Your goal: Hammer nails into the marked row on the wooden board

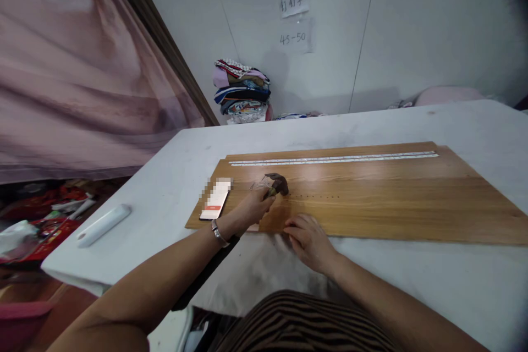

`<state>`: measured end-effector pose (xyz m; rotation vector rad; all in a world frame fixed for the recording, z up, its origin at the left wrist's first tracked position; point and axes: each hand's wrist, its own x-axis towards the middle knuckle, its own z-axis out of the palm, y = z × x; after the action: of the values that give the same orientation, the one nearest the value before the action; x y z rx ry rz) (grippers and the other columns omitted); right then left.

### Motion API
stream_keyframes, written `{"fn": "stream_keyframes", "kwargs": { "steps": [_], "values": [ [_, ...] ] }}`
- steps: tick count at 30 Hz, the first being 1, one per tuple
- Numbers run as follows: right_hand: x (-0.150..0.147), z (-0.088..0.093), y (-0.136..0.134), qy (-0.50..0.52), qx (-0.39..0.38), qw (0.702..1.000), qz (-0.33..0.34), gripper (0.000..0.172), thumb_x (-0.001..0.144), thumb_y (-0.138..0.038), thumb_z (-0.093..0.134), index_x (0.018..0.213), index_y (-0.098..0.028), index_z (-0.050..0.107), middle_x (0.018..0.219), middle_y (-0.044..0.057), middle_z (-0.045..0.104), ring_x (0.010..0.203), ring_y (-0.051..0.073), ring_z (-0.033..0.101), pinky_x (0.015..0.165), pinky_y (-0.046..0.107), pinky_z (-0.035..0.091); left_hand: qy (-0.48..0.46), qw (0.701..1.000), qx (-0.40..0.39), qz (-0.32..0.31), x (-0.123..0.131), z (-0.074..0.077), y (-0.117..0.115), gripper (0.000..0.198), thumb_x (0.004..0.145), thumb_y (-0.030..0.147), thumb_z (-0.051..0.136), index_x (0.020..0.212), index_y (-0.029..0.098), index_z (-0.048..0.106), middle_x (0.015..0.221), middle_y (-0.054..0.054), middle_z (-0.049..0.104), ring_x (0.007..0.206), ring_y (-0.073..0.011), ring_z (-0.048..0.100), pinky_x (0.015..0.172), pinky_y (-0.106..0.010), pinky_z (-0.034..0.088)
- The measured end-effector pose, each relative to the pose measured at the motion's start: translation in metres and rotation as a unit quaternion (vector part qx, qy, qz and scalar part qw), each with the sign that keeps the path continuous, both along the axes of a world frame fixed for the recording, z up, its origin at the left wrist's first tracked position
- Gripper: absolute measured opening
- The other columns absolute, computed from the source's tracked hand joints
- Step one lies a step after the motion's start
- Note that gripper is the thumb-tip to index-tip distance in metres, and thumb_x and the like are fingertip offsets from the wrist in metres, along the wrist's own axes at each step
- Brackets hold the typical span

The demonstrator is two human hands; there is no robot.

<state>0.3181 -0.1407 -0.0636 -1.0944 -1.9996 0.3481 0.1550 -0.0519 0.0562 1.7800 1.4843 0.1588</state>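
Observation:
A long wooden board (371,198) lies on a white table (454,280). My left hand (252,210) is closed round the handle of a small hammer (277,182), whose dark head rests on the board near a row of tiny nails or holes (313,197). My right hand (307,237) lies on the board's near edge, fingers curled and pressed together; whether it pinches anything is hidden. A watch sits on my left wrist. A phone (215,199) lies on the board's left end, just left of the hammer.
A tape measure strip (334,159) runs along the board's far edge. A white cylindrical object (104,224) lies on the table's left part. Folded fabrics (241,91) are stacked by the wall. A pink curtain (74,66) hangs at left, with clutter on the floor below.

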Motion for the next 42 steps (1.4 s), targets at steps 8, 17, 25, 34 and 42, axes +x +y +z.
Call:
{"fn": "stream_keyframes", "kwargs": {
  "steps": [8,17,25,34,42],
  "values": [
    [0.001,0.0,-0.001,0.001,-0.001,1.0,0.0,0.026,0.084,-0.006,0.053,0.098,-0.022,0.068,0.102,0.009,0.068,0.098,0.023,0.058,0.084,0.041,0.047,0.003,1.0,0.013,-0.001,-0.001,0.007,0.001,0.021,0.085,0.038,0.045,0.09,0.018,0.052,0.068,0.001,0.052,0.051,-0.0102,0.049,0.038,-0.017,0.039],
    [0.0,0.002,0.0,-0.001,-0.006,1.0,0.004,0.025,0.084,-0.005,0.053,0.096,-0.021,0.068,0.102,0.009,0.068,0.097,0.023,0.058,0.085,0.042,0.047,-0.011,1.0,-0.003,-0.004,0.0,-0.002,0.0,0.013,0.085,0.032,0.042,0.083,0.02,0.046,0.064,0.003,0.048,0.047,-0.0092,0.046,0.037,-0.018,0.037],
    [0.001,0.0,0.0,0.003,-0.008,1.0,0.002,0.028,0.083,-0.005,0.054,0.099,-0.022,0.068,0.103,0.008,0.068,0.099,0.023,0.058,0.085,0.041,0.047,0.007,1.0,0.022,-0.003,-0.001,0.007,0.003,0.019,0.086,0.037,0.044,0.09,0.02,0.05,0.069,0.001,0.052,0.051,-0.0101,0.049,0.038,-0.018,0.04],
    [0.0,0.0,0.0,0.0,-0.008,1.0,0.001,0.028,0.083,-0.005,0.054,0.098,-0.022,0.069,0.104,0.008,0.067,0.101,0.024,0.058,0.087,0.042,0.047,-0.021,1.0,-0.003,-0.009,-0.001,-0.004,0.0,0.012,0.085,0.032,0.043,0.081,0.02,0.045,0.06,0.005,0.047,0.042,-0.0086,0.043,0.036,-0.02,0.036],
    [0.0,-0.004,-0.001,0.006,-0.009,1.0,0.0,0.027,0.083,-0.005,0.054,0.099,-0.021,0.069,0.104,0.009,0.068,0.1,0.024,0.057,0.087,0.042,0.047,-0.016,1.0,0.012,-0.006,-0.003,-0.002,0.003,0.019,0.085,0.038,0.044,0.089,0.02,0.049,0.065,0.003,0.05,0.049,-0.0103,0.048,0.037,-0.019,0.039]
  ]
}}
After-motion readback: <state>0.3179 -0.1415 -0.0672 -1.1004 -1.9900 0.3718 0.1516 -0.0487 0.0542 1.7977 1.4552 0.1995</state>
